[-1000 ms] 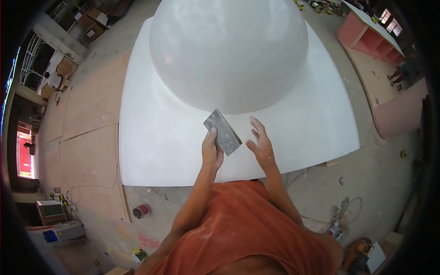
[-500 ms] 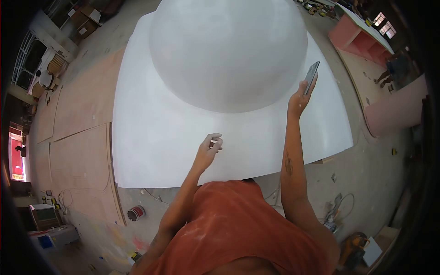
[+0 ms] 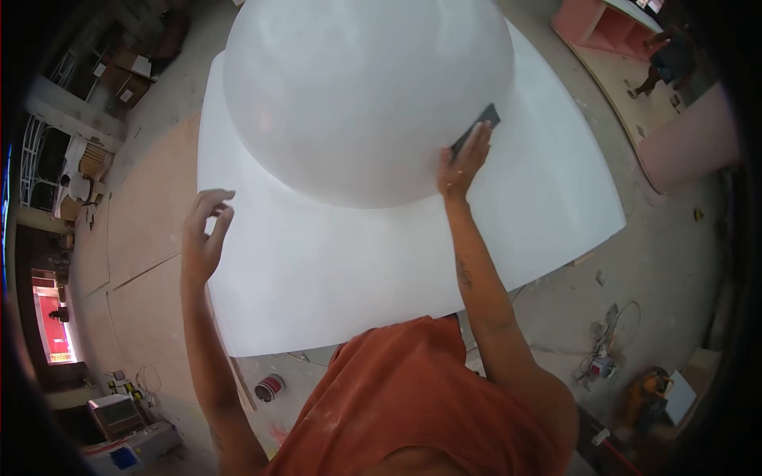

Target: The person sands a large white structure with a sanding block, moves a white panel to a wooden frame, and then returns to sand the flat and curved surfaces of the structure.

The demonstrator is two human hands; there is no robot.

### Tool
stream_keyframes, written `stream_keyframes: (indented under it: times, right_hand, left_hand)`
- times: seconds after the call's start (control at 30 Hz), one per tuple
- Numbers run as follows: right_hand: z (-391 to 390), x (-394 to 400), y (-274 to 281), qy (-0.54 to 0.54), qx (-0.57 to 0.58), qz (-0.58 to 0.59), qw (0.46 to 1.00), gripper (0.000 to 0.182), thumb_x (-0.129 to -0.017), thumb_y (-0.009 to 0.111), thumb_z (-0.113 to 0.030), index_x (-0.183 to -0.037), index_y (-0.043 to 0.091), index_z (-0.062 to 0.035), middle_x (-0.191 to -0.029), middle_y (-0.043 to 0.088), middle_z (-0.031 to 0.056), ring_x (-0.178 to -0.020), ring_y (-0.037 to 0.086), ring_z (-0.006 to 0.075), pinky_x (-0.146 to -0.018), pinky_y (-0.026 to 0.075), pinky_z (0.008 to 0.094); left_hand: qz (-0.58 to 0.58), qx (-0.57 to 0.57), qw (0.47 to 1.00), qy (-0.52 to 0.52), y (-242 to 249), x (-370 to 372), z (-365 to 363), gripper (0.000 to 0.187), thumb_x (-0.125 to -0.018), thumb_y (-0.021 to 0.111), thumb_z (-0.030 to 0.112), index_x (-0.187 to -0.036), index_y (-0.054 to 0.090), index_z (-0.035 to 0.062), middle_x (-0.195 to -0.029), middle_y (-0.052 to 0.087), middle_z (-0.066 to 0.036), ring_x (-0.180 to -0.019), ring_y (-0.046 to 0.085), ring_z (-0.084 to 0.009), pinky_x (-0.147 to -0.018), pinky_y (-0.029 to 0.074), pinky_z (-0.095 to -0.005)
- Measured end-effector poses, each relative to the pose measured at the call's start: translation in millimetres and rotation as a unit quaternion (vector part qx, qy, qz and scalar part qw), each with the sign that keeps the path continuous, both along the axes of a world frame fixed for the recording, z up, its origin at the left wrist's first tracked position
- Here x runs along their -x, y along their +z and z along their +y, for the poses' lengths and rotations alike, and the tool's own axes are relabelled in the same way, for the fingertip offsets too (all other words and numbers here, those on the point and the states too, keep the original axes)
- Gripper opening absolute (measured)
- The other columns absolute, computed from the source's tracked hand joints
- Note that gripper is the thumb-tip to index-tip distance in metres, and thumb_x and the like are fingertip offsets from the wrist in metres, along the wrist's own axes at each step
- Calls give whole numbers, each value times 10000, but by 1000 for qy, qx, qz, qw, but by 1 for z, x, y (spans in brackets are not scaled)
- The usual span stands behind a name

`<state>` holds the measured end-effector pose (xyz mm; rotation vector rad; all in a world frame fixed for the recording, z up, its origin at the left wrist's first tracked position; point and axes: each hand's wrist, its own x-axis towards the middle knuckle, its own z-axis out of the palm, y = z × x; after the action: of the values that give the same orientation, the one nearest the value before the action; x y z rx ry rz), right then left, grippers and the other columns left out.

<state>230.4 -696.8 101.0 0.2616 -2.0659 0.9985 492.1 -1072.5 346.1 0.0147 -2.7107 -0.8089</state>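
Holding the dark block [image 3: 490,116], the right hand [image 3: 464,165] has its fingers laid over the back, close to one another, with the thumb at the near end; how hard they squeeze, I cannot tell. The block is at the low right side of the big round dome [image 3: 373,95], above the white base [image 3: 341,278]. It looks light and stiff, so it should not bend much, but smooth sides could make it slip. The long sides seem the best place to hold it, with the palm over its back. The left hand [image 3: 204,238] holds nothing, its fingers loosely bent and its thumb apart, near the base's left edge
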Motion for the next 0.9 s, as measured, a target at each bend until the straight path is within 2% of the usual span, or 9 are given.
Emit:
stream_keyframes:
  times: [0.07,0.17,0.33,0.47,0.57,0.67,0.7,0.8,0.9]
  right_hand:
    - [39,60,-13,55,352,-145,923,884,-1099,397,-618,-1671,187,21,-1736,190,265,-1617,180,403,-1302,173,513]
    - [32,56,23,53,503,-240,828,873,-1116,350,-607,-1667,163,43,-1742,157,269,-1626,153,388,-1310,169,432]
    - [-122,-75,11,6,108,-84,991,949,-1067,466,-584,-1650,152,95,-1722,66,356,-1602,5,546,-1253,38,693]
    - [-59,-22,32,26,58,-25,998,915,-1074,470,-591,-1647,212,73,-1719,154,329,-1599,101,529,-1258,99,681]
    - [4,75,93,14,113,-90,989,809,-1110,421,-544,-1622,303,71,-1708,238,302,-1587,206,481,-1293,180,549]
    - [9,131,158,20,164,-186,969,747,-1105,492,-467,-1606,342,66,-1687,291,298,-1561,245,510,-1280,228,555]
    - [-13,127,172,5,50,-128,991,757,-1093,516,-474,-1602,356,63,-1682,304,293,-1556,257,511,-1276,240,556]
    - [-104,38,194,39,-261,69,962,792,-1000,650,-486,-1579,441,13,-1661,393,238,-1561,308,456,-1275,270,548]
    - [-120,-7,153,266,-411,107,865,824,-961,703,-501,-1610,435,-71,-1712,358,136,-1603,278,345,-1298,212,535]
  left_hand:
    - [-48,-43,996,54,-22,-7,-34,195,-1047,603,90,-1200,685,0,-1203,682,-85,-984,676,-184,-914,522,-337]
    - [-28,-22,998,50,-31,32,-33,252,-1064,596,122,-1285,682,37,-1323,675,-95,-1184,654,-239,-999,520,-367]
    - [194,99,976,16,-41,200,41,464,-1078,586,245,-1531,569,150,-1675,423,-121,-1584,309,-360,-1293,233,-532]
    - [264,119,951,105,-56,255,83,495,-1077,544,288,-1561,549,181,-1697,393,-127,-1608,248,-386,-1301,121,-588]
    - [263,155,944,122,-96,226,112,512,-1055,542,286,-1555,566,179,-1716,356,-146,-1619,211,-404,-1301,71,-592]
    - [276,259,926,16,-179,187,157,554,-972,662,231,-1498,609,396,-1720,375,-39,-1643,171,-353,-1298,3,-626]
    - [262,319,911,-12,-204,173,170,618,-952,657,182,-1517,575,418,-1718,379,20,-1636,205,-331,-1300,19,-625]
    - [95,348,909,-207,-267,134,172,614,-988,607,118,-1556,520,335,-1736,330,72,-1624,216,-209,-1166,388,-481]
    - [34,265,950,-163,-281,105,140,587,-975,662,196,-1544,538,274,-1694,394,49,-1569,341,-226,-1209,375,-556]
